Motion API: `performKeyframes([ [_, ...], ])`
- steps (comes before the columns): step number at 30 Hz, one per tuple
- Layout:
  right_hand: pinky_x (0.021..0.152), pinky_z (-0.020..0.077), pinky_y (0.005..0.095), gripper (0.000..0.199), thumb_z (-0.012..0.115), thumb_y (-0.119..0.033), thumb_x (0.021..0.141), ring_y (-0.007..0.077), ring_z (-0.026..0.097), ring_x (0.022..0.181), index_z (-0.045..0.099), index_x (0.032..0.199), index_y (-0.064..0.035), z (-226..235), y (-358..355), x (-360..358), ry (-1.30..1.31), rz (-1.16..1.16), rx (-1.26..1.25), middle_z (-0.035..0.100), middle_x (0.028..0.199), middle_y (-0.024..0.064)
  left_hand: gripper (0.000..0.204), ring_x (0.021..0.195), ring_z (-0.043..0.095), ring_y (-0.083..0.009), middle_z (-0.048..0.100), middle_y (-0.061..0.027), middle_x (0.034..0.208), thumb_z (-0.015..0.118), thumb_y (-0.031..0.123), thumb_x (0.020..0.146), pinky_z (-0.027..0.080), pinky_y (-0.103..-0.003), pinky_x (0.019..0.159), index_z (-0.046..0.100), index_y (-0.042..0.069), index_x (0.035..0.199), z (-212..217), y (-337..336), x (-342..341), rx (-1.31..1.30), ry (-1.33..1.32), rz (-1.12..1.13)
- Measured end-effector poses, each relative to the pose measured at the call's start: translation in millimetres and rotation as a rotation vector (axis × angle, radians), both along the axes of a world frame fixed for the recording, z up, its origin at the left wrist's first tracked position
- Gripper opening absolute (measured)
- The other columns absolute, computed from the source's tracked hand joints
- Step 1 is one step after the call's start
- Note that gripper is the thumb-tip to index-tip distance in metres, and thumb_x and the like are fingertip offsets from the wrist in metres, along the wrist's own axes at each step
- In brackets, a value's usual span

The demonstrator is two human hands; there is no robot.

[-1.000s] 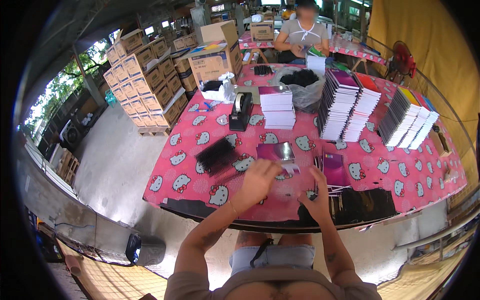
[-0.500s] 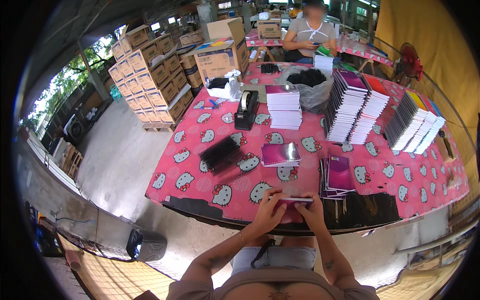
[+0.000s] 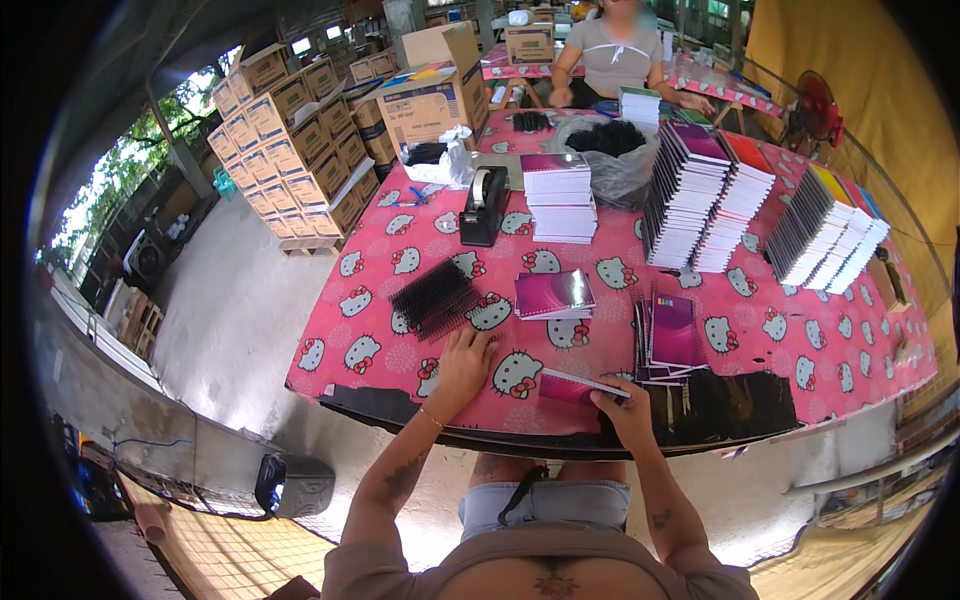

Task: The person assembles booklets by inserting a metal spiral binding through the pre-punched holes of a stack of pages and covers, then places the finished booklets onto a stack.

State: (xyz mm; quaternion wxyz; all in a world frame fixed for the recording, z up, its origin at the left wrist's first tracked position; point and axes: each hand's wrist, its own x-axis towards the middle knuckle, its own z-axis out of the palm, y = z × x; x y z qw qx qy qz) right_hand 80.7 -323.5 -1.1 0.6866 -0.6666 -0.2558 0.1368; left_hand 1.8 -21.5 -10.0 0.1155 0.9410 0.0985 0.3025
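My left hand (image 3: 467, 362) is at the near edge of a pile of black spiral binding coils (image 3: 434, 298). Its fingers reach forward, slightly apart, with the tips partly hidden; I see nothing held in them. My right hand (image 3: 624, 408) grips the right end of a purple-covered notebook (image 3: 568, 388), held low over the table's front edge, its white page edge showing. Beyond it lies a short stack of purple notebooks (image 3: 555, 295). To the right, several purple notebooks with black coils (image 3: 676, 332) lie in an overlapping stack.
A pink cartoon-cat cloth covers the table (image 3: 330, 345). Farther back stand a black tape dispenser (image 3: 485, 208), a notebook stack (image 3: 558, 205), a plastic bag of black coils (image 3: 608, 160) and tall bound stacks (image 3: 690, 195). A person (image 3: 615, 55) is across the table; cartons (image 3: 290, 140) rise at left.
My left hand has let go of the notebook and moved left to the coils. My right hand keeps the notebook, now tilted. The person opposite has lowered and spread their hands.
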Motion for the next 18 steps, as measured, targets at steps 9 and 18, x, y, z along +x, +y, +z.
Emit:
performKeyframes([
  [9,0.075,0.0460,0.0253,0.026,0.074,-0.005,0.085,0.0097,0.057,0.081,0.071,0.111,-0.0034,-5,7,6,-0.037,0.027,-0.159,0.067,0.086,0.0022,0.018,0.082,0.061,-0.0339,0.059,-0.0114,0.093,0.069,0.017,0.088,0.051,-0.043,0.068,0.062,0.008,0.102,25,1,-2,0.040,-0.240,0.020],
  [18,0.081,0.0466,0.0250,0.025,0.071,-0.002,0.088,0.0099,0.059,0.088,0.069,0.112,-0.0009,-13,5,6,0.050,0.062,-0.077,0.066,0.094,0.0029,0.017,0.074,0.065,-0.0229,0.066,-0.0126,0.093,0.068,0.002,0.089,0.050,-0.032,0.061,0.069,0.001,0.106,55,-74,-42,-0.546,-0.036,-0.341],
])
